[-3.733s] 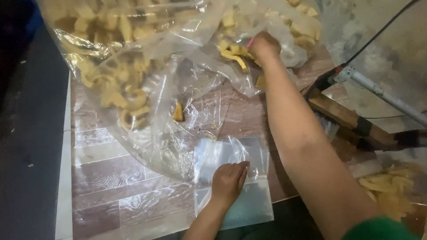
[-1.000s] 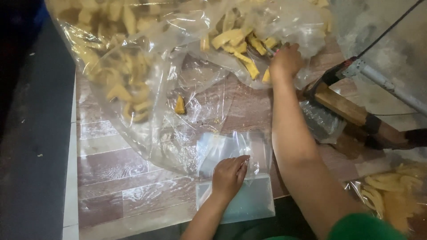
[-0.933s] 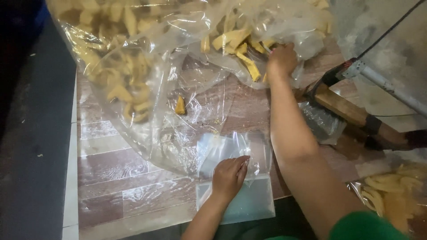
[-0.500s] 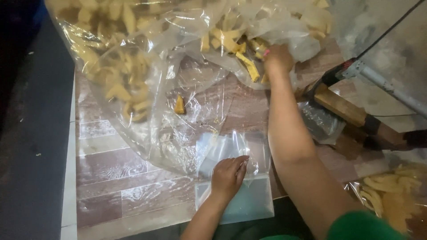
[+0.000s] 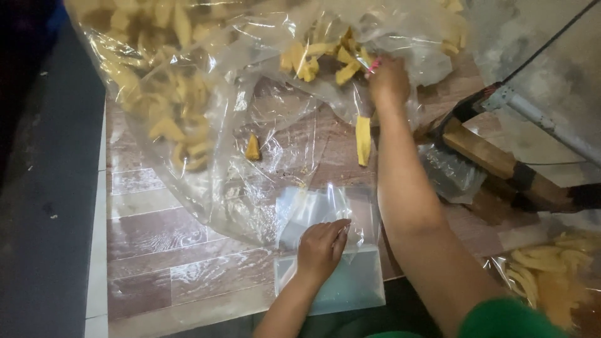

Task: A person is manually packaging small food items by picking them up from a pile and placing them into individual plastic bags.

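The floor [image 5: 163, 231] looks like brown wood planks, shiny and a bit dusty. A dark mat [image 5: 44, 206] lies along one side.

The left hand [image 5: 321, 249] lies flat, fingers together and bent a little, pressing down on a small clear bag [image 5: 325, 206]. The bag is thin, see-through and crinkly, and its open mouth points away from the hand. Under the hand and toward the person lies a flat stack of pale bags [image 5: 350, 285], smooth and square-cornered.

The right hand [image 5: 388, 78] reaches far out, well away from the left hand. Its fingers are curled shut around a thin pink stick [image 5: 374, 65] and are in among yellow snack pieces [image 5: 319, 56] inside a big clear bag [image 5: 206, 125]. How much it holds cannot be seen, because the plastic and the knuckles cover the fingertips. The pieces are long, curved and dull yellow, like fried chips. One long yellow piece [image 5: 363, 141] lies just below the right hand, beside the wrist. A smaller triangle piece [image 5: 252, 149] lies under the plastic, between the two hands.

The big bag is wrinkled and shiny, and its top is cut off by the edge of the view. To the right of the arm are a wooden block [image 5: 482, 153] and a grey metal rod [image 5: 544, 125]. Another bag of chips [image 5: 551, 275] is blurry and partly hidden by a green sleeve [image 5: 507, 319].
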